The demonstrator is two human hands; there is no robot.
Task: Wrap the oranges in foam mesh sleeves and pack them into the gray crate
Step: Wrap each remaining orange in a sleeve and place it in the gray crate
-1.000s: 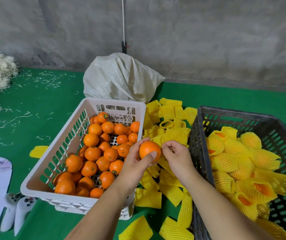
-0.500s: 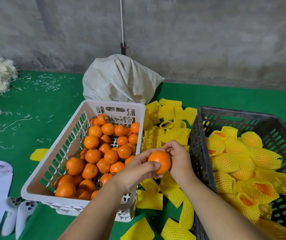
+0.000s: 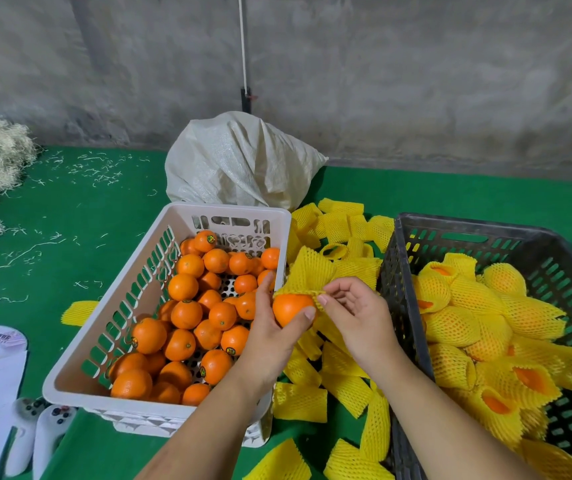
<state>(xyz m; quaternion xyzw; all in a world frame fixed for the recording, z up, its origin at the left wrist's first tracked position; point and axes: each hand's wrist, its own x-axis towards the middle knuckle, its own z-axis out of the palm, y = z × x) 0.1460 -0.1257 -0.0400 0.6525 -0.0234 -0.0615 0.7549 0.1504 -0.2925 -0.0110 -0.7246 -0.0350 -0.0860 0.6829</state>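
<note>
- Between the two crates, the left hand [image 3: 270, 327] grips one bare orange [image 3: 289, 308], thumb across its near side and fingers curled behind it.
- Just beside it, the right hand [image 3: 357, 317] pinches the rim of a yellow foam sleeve [image 3: 308, 271] between thumb and fingertips; the sleeve's mouth touches the top of the orange and the rest flares up and away, so the fruit is barely started into it.
- Directly left, the white basket [image 3: 70, 386] holds many unwrapped oranges [image 3: 187, 313], roughly two layers deep.
- Loose flat sleeves [image 3: 340, 386] litter the green desk [image 3: 70, 209] between the containers.
- On the right, the gray crate [image 3: 402, 306] holds a good heap of wrapped oranges [image 3: 457, 323], piled toward its near end, with room left at the far end.
- By my judgement the job is well under way but far from finished.
- Both crate walls stand close on either side of the hands; open room lies upward and toward the person.
</note>
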